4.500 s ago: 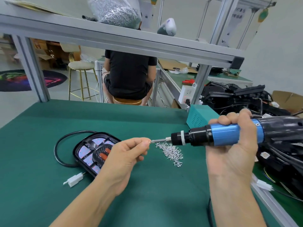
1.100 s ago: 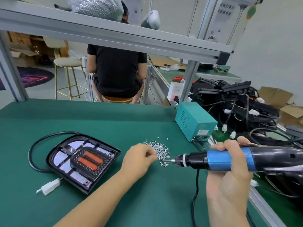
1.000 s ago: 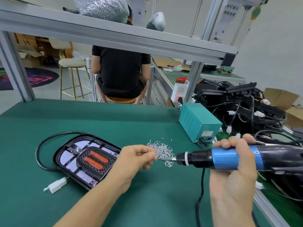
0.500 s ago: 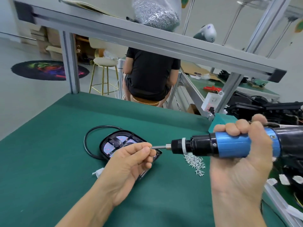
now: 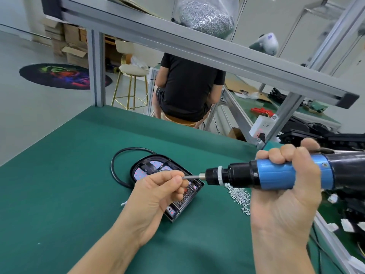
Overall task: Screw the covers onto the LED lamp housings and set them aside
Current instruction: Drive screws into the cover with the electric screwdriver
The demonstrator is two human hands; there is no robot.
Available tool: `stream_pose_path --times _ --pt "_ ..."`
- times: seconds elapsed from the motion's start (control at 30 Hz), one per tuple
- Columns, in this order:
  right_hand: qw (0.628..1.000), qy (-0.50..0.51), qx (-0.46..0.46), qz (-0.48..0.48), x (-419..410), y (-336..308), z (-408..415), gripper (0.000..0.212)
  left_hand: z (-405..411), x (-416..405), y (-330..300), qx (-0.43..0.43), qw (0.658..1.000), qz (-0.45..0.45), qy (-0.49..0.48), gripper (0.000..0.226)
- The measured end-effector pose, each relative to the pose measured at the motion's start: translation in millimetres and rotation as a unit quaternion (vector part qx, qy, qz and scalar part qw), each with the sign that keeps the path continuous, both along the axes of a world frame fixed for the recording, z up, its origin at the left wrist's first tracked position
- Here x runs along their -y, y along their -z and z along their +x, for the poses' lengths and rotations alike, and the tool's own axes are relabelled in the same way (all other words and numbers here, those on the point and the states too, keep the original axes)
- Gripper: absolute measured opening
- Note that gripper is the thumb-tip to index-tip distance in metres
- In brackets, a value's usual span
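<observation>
While the right hand (image 5: 284,196) grips the blue electric screwdriver (image 5: 276,175), the left hand (image 5: 158,192) pinches a screw (image 5: 183,177) at its bit above the lamp housing (image 5: 158,171) lying on the green tabletop (image 5: 59,184) beside loose screws (image 5: 239,196).

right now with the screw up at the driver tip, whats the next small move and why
Probably swing the electric screwdriver down onto a screw hole in the lamp housing. The left hand pinches a small screw against the bit tip, held in the air above the housing; the right hand grips the driver level. Whether the screw is fully seated is too small to tell.
</observation>
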State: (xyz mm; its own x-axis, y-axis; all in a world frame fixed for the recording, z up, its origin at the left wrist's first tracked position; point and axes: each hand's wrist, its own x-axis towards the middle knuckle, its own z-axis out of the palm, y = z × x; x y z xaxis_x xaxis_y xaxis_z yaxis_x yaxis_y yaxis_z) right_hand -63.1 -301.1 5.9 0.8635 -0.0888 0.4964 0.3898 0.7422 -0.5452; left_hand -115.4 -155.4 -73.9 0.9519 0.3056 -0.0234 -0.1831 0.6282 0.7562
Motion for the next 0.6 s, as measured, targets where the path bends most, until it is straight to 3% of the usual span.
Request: stream_pose_path --times 0.27,0.4,0.47,0.53,0.6 --pt "1.0 -0.012 -0.021 0.018 -1 5 5 0.018 1 -3 3 0.0 0.997 0.069 -0.023 0.014" --pt "0.999 -0.035 -0.018 0.025 2 7 8 0.016 -5 -18 4 -0.01 0.987 0.158 -0.026 0.043" --pt "0.999 -0.037 -0.009 0.005 4 10 9 0.016 -8 -37 9 -0.033 0.971 0.225 -0.073 0.043" --pt "0.999 -0.031 -0.005 -0.025 4 15 9 0.018 -12 -54 19 -0.044 0.908 0.4 -0.117 0.042" --pt "0.998 -0.029 -0.007 -0.055 2 24 9 0.02 -13 -63 33 -0.03 0.803 0.587 -0.096 0.049"
